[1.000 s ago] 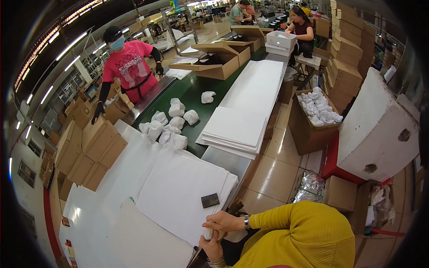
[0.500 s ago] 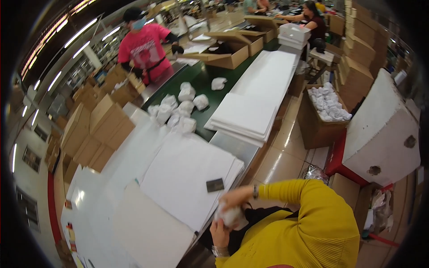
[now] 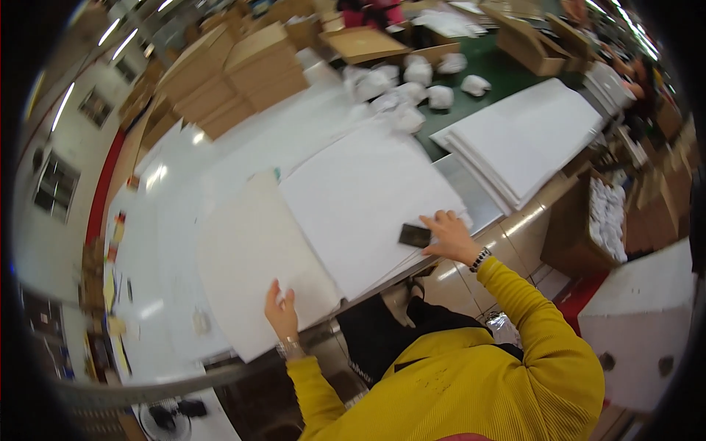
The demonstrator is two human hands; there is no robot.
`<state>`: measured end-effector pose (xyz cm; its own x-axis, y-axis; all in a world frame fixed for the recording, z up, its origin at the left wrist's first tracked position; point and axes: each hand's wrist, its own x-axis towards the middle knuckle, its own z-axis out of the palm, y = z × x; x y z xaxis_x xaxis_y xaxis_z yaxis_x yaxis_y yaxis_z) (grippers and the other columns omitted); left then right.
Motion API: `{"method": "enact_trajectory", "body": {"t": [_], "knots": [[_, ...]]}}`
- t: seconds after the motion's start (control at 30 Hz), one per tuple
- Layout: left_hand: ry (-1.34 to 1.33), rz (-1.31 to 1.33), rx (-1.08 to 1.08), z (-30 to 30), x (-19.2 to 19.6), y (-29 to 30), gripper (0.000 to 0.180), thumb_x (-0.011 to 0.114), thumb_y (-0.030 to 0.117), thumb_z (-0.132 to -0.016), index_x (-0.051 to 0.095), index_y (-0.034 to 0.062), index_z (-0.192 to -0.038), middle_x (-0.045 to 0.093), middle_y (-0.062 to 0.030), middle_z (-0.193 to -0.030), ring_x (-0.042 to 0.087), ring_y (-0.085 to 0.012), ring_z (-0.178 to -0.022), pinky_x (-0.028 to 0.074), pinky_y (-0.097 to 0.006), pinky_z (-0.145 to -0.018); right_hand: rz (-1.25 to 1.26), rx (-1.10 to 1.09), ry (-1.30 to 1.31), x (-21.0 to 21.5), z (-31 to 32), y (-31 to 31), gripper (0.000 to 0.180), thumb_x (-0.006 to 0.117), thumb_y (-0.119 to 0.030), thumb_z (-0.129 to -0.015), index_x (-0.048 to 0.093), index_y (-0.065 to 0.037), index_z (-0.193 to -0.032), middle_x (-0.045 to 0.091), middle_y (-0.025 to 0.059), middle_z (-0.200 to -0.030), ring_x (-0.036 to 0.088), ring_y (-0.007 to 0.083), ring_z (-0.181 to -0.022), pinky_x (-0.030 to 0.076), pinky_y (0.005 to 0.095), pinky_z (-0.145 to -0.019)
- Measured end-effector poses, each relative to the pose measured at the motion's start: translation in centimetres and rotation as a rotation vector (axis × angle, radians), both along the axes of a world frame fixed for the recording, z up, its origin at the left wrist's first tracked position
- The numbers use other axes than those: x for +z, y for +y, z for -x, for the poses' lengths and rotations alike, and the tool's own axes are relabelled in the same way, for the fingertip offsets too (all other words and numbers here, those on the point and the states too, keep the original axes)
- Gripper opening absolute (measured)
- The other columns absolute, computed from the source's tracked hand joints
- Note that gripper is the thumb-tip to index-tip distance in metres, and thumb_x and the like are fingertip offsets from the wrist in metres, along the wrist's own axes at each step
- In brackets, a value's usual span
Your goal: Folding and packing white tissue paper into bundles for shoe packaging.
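A small dark block (image 3: 415,235) is touched by the spread right hand (image 3: 450,237) atop stacked white sheets (image 3: 360,206); the open left hand (image 3: 282,309) is pressed flat on a cream sheet (image 3: 250,257), ready for lifting.

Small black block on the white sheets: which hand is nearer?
Right. The right hand touches the small black block; the left hand rests apart on the cream sheet.

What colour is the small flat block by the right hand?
Black; the small block lies at the right hand on white sheets, head view.

Two hands (image 3: 282,312), one black block (image 3: 415,235)
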<state>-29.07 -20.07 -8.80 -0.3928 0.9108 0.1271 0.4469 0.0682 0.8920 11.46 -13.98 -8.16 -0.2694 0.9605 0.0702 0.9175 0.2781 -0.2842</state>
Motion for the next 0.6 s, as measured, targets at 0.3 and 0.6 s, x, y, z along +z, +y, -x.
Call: {"method": "enact_trajectory", "body": {"t": [0.3,0.6], "knots": [[0.669,0.179,0.196,13.9,-3.9,1.7,0.073,0.066,0.041,-0.078,0.04,0.001,-0.133,0.035,-0.022,-0.139,0.028,-0.0377,-0.131,0.021,-0.05,-0.107,0.184,0.191,0.236,7.0,5.6,4.2,0.048,0.073,-0.026,-0.064,0.063,-0.006,-0.107,0.054,0.0121,-0.081,0.055,0.0285,-0.076,0.046,0.0367,-0.068],[0.665,0.154,0.24,12.2,-3.4,2.3,0.113,0.067,0.066,-0.064,0.016,0.0026,-0.143,0.016,-0.0188,-0.149,0.01,-0.0359,-0.139,0.008,-0.053,-0.11,-0.163,0.23,0.407,0.5,33.9,18.3,0.044,0.058,-0.036,-0.08,0.055,-0.012,-0.117,0.058,0.0158,-0.085,0.058,0.0323,-0.084,0.048,0.0407,-0.07]]}}
